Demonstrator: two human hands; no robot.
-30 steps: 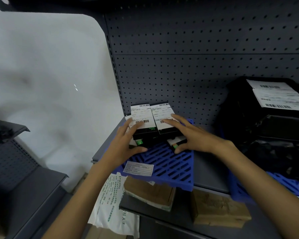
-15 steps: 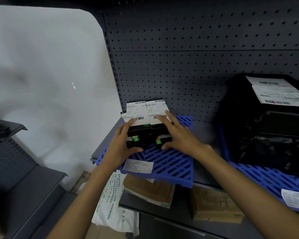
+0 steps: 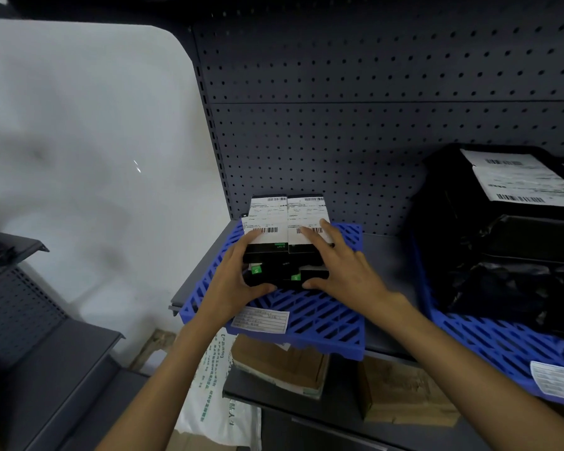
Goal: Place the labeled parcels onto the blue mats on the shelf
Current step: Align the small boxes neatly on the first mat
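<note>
On the grey shelf [image 3: 385,255], the blue mat [image 3: 323,320] carries stacked parcels [image 3: 269,216], gripped by left hand [image 3: 235,281] and right hand [image 3: 342,271], fingers on top, thumbs at front.

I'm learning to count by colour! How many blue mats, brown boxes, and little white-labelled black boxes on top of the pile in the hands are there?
Blue mats: 2, left blue mat and right blue mat
Brown boxes: 2, left brown box and right brown box
White-labelled black boxes atop the pile: 2, left labelled box and right labelled box
Total: 6
</note>
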